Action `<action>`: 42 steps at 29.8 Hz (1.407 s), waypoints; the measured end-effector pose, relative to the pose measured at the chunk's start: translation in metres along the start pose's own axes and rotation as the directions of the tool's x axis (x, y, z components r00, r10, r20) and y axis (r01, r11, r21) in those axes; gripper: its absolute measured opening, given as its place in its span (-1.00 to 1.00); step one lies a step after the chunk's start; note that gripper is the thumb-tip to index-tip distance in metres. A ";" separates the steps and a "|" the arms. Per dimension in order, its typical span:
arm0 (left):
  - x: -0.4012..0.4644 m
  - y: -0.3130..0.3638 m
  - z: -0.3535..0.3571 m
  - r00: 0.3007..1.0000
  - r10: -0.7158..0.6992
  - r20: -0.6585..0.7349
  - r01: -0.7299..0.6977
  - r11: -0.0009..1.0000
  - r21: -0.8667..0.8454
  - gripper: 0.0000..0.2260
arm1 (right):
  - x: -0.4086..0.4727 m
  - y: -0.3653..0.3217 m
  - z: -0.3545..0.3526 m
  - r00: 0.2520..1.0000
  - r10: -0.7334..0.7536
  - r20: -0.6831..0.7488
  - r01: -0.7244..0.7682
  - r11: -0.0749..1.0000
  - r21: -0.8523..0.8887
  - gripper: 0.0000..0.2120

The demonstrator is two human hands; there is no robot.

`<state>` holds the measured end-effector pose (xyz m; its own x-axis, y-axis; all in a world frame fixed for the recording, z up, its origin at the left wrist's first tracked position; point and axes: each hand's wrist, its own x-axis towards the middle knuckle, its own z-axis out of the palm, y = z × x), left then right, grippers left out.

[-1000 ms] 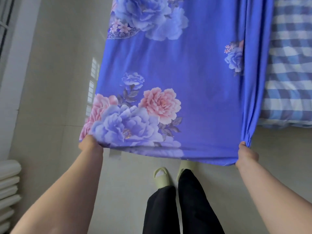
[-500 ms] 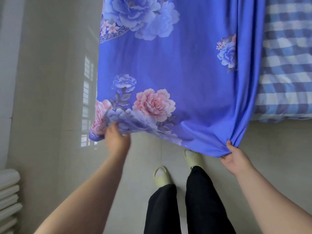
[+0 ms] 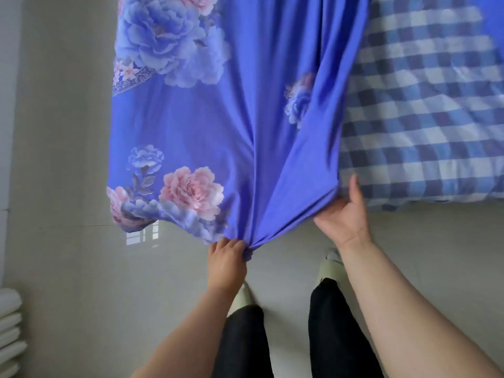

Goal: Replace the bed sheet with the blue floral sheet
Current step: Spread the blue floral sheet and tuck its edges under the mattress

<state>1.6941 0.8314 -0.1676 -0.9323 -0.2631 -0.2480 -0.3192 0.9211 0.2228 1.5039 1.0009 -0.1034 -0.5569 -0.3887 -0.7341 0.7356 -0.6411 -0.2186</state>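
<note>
Both your hands have come much closer together along the lower edge of the blue floral sheet, so it now hangs bunched, no more stretched wide. Your left hand clenches the gathered hem; your right hand pinches a fold beside the corner of the bed, its other fingers straight. The sheet hangs over the floor, mostly off the bed, so spreading is not yet done, I think.
</note>
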 end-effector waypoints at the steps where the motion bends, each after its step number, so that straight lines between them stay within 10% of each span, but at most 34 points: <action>1: -0.001 -0.001 -0.003 1.000 -0.023 0.010 0.022 0.999 0.031 -0.89 | 0.005 -0.026 0.010 1.000 -0.022 0.019 0.022 1.000 -0.002 -0.56; 11: 0.062 0.111 -0.018 0.964 -0.118 0.240 0.076 0.982 0.175 -0.81 | -0.032 -0.213 -0.022 0.971 -0.198 0.135 0.201 0.980 -0.008 -0.66; 15: 0.073 0.136 -0.012 0.882 -0.222 0.415 0.093 0.947 0.309 -0.87 | -0.043 -0.241 -0.124 0.947 -0.223 -0.233 0.200 0.973 -0.119 -0.76; 19: 0.081 0.152 -0.004 0.829 -0.194 0.525 -0.011 0.932 0.362 -0.78 | -0.012 -0.251 -0.191 0.750 -0.387 -0.536 0.111 0.873 -0.475 -0.88; 26: 0.133 0.216 -0.004 0.998 -0.046 -0.053 0.045 0.999 -0.026 -0.42 | -0.017 -0.259 -0.203 0.498 -0.792 -0.352 0.105 0.459 -0.882 -0.62; 31: 0.200 0.275 -0.002 0.976 -0.154 0.152 0.177 0.973 -0.147 -0.14 | -0.030 -0.246 -0.233 0.526 -0.738 -0.424 -0.119 0.430 -0.895 -0.65; 37: 0.236 0.310 0.002 0.954 -0.137 0.265 0.168 0.981 -0.097 -0.42 | -0.036 -0.237 -0.235 0.576 -0.703 -0.417 -0.277 0.313 -0.909 -0.58; 42: 0.242 0.316 -0.010 0.984 -0.125 0.128 0.144 0.977 -0.155 -0.32 | -0.060 -0.204 -0.240 0.510 -0.689 -0.515 -0.367 0.367 -0.855 -0.58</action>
<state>1.3661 1.0564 -0.1482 -0.8556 -0.3372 -0.3928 -0.4728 0.8179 0.3279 1.4801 1.3137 -0.1692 -0.5925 0.5839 -0.5549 0.8038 0.4734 -0.3601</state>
